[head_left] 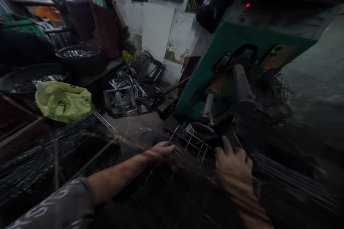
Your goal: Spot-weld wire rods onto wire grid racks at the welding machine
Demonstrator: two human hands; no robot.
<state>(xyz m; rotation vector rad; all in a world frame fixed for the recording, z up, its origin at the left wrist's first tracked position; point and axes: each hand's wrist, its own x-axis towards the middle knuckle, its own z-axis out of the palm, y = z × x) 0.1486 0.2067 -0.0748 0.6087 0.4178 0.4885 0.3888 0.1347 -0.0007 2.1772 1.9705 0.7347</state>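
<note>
A wire grid frame (189, 143) lies in front of a green machine (228, 53), its far end near the machine's rollers. My left hand (162, 152) grips the frame's left edge with fingers curled over the wires. My right hand (232, 162) holds the right side, fingers closed on it. Both hands are blurred by motion and the frame's lower part fades into the dark.
Bundles of straight metal rods (45, 150) fill a tray at the left, and more rods (290, 175) lie at the right. A yellow-green plastic bag (63, 100) sits behind the tray. Stacked wire frames (131, 91) lie on the floor. Dark round basins (79, 55) stand at the left.
</note>
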